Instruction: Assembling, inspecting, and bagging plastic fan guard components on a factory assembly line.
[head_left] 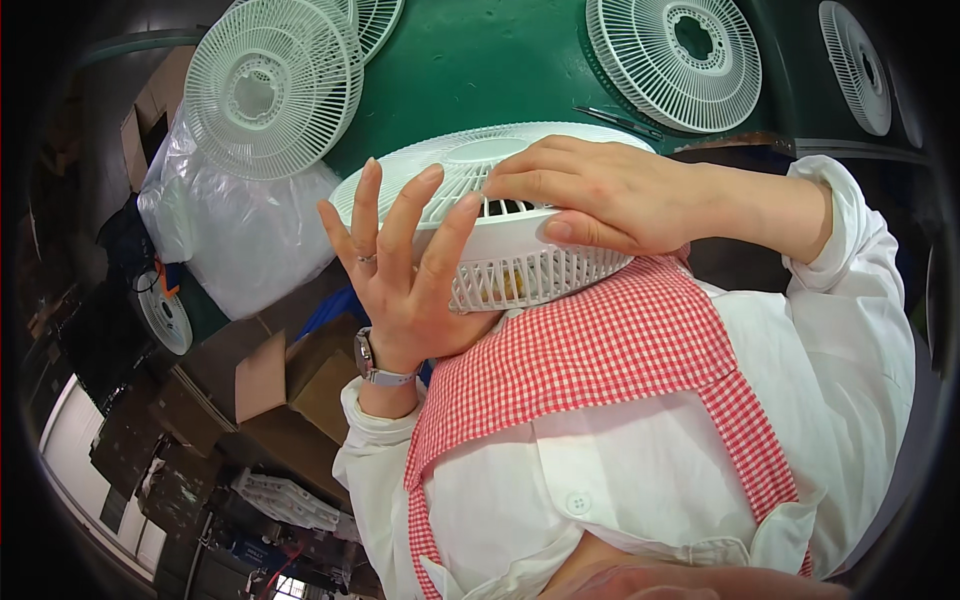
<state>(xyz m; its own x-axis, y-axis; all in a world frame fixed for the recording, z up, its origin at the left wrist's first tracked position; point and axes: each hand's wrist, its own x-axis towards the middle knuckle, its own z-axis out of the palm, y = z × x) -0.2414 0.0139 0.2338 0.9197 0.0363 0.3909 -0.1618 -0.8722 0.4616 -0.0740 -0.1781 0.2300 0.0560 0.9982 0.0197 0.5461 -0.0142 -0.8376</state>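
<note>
Fan housing (500,240): smooth plastic (soft sheen); apron (590,350): matt cloth; bag (255,245): glossy film.

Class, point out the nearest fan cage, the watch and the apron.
Fan cage (508,237), head view: solid side band.
Watch (363,352), head view: the case.
Apron (590,350), head view: checked cloth, mid-front.

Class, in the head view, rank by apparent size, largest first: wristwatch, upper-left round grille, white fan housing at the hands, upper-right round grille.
1. White fan housing
2. Upper-left round grille and upper-right round grille: too alike to rank, the latter cut by the picture's edge
3. Wristwatch
</note>
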